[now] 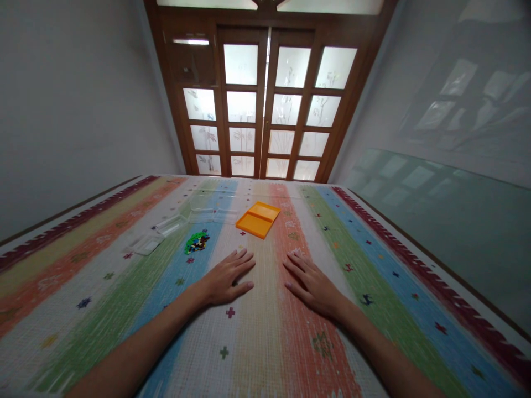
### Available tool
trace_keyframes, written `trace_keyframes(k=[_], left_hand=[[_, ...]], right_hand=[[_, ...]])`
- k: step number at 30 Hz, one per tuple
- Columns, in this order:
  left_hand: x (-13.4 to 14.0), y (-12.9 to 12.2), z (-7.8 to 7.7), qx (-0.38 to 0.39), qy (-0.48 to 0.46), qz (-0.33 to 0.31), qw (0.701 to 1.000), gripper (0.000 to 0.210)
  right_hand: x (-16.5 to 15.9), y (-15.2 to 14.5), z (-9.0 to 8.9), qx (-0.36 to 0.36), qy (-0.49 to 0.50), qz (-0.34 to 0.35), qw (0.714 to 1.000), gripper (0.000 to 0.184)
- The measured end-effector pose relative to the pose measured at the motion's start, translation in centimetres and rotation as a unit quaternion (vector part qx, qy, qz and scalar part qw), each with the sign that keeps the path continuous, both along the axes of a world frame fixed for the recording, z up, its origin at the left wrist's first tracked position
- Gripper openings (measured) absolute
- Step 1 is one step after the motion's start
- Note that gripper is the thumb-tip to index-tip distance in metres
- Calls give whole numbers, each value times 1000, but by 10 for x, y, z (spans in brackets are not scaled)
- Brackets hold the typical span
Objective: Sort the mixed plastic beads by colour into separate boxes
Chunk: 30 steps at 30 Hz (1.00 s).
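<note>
My left hand [229,278] lies palm down on the striped tablecloth [257,342], its fingers stretched out and holding nothing. Across from it, my right hand [311,283] rests flat on the cloth too, fingers apart. Beyond both hands sits an orange, shallow two-part tray or opened case [259,219], tilted at an angle to me. Left of it is a small pile of colourful toy-brick-like pieces [197,242], mostly green with brown, yellow and blue; single pieces are too small to tell. Neither hand touches the tray or the pieces.
Clear plastic containers stand behind and left of the pile: one at the back [202,215], another [145,243] nearer the left. A wooden door with glass panes [265,110] is past the far table edge. A glass panel [435,199] leans along the right wall.
</note>
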<state>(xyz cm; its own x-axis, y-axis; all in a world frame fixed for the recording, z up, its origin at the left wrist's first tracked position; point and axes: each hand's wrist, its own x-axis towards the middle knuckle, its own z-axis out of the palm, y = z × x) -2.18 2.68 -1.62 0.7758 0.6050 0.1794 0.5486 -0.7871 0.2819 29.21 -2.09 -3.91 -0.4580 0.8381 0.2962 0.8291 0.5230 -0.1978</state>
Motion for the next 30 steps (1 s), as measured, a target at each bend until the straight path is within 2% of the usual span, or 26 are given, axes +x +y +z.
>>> trace_keyframes(k=[8, 30], left_hand=[[0, 1, 5, -1, -15, -23, 1000, 59], [-1, 1, 5, -4, 21, -3, 1000, 63]], right_hand=[[0, -3, 0, -7, 4, 8, 1000, 56], [1, -2, -3, -9, -12, 9, 1000, 57]])
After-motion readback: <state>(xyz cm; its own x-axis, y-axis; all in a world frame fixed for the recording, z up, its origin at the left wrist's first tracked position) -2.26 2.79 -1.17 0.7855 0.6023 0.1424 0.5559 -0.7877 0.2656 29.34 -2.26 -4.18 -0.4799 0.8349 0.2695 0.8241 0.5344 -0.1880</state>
